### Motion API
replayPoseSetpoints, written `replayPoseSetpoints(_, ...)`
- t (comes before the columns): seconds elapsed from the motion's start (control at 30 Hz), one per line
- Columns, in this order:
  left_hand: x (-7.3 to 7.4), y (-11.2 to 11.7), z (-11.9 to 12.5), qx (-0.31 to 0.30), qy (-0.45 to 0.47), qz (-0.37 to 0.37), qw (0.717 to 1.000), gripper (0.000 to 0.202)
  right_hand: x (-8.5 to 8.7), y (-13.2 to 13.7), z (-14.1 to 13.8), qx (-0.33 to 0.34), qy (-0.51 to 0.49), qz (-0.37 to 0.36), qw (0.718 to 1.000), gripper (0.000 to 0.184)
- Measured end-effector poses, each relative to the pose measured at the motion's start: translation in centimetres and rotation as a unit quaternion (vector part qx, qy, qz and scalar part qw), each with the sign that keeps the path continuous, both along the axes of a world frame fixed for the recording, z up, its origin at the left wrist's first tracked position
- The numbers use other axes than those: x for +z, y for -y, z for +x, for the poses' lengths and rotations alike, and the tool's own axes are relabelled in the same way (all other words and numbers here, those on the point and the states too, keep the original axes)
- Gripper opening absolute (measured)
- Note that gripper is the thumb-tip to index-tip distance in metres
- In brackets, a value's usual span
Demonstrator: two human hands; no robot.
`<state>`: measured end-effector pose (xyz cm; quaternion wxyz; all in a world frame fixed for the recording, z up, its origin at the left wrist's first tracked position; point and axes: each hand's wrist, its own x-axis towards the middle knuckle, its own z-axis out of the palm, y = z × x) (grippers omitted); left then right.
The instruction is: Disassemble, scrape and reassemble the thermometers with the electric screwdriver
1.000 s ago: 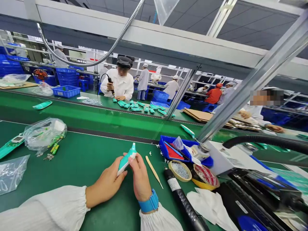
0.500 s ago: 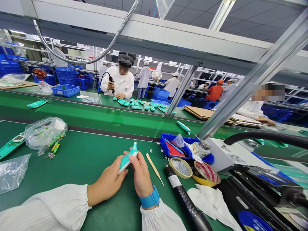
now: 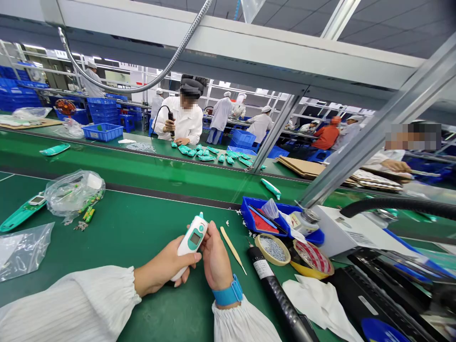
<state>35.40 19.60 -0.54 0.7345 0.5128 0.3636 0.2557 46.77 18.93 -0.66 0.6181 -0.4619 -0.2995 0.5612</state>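
A white and teal ear thermometer (image 3: 194, 239) is held above the green bench, its small screen and buttons facing up and its narrow tip pointing away from me. My left hand (image 3: 171, 266) wraps around its lower body, thumb across the front. At its upper right edge, the fingers of my right hand (image 3: 216, 259) are bent against the side; some fingertips are hidden behind it. Just right of that hand lies a pale wooden-looking pointed stick (image 3: 233, 249). A black electric screwdriver (image 3: 272, 285) lies farther right.
A blue tray (image 3: 254, 221) of tools, a roll holding small screws (image 3: 272, 249) and white cloth (image 3: 320, 299) sit at right. Bagged parts (image 3: 74, 194) and a teal housing (image 3: 21, 213) lie left. Past the green belt, a co-worker (image 3: 185, 116) holds a screwdriver. A metal post (image 3: 370, 118) slants on the right.
The ear thermometer has been turned so its screen side faces up. My left thumb now lies over its front, and my right hand has shifted from its front to its side edge.
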Motion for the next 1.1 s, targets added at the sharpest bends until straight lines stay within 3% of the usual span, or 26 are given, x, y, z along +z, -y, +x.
replayPoseSetpoints(0.37, 0.2, 0.0, 0.0, -0.007, 0.061, -0.052, 0.997, 0.042, -0.1, -0.1, -0.2, 0.007, -0.057, -0.052, 0.997, 0.041)
replayPoseSetpoints(0.6, -0.3, -0.2, -0.5, -0.063, -0.031, -0.027, 0.997, 0.039, -0.4, 0.3, -0.2, -0.012, -0.048, -0.017, 0.999, 0.041)
replayPoseSetpoints(0.7, 0.0, -0.1, -0.6, -0.090, -0.093, 0.033, 0.991, 0.039, -0.3, 1.4, -0.3, -0.033, -0.024, -0.001, 0.999, 0.038)
replayPoseSetpoints(0.8, 0.2, 0.3, -0.5, -0.051, -0.173, 0.217, 0.959, 0.028, 0.4, 4.1, -0.1, -0.040, 0.116, 0.022, 0.992, 0.033)
replayPoseSetpoints(0.87, 0.2, 0.7, -0.6, -0.018, -0.202, 0.316, 0.927, 0.021, 1.3, 6.5, 1.0, -0.010, 0.270, 0.028, 0.963, 0.034)
replayPoseSetpoints(0.97, 0.1, 0.8, -0.9, -0.012, -0.226, 0.336, 0.914, 0.025, 3.1, 9.9, 5.1, 0.026, 0.485, 0.033, 0.873, 0.035)
replayPoseSetpoints(1.03, 0.1, 0.6, -1.2, -0.016, -0.224, 0.327, 0.918, 0.024, 4.2, 11.3, 9.2, 0.018, 0.611, 0.051, 0.790, 0.031)
replayPoseSetpoints(1.1, 0.3, 0.3, -1.3, -0.030, -0.192, 0.302, 0.933, 0.028, 4.9, 11.9, 13.2, 0.020, 0.734, 0.074, 0.675, 0.027)
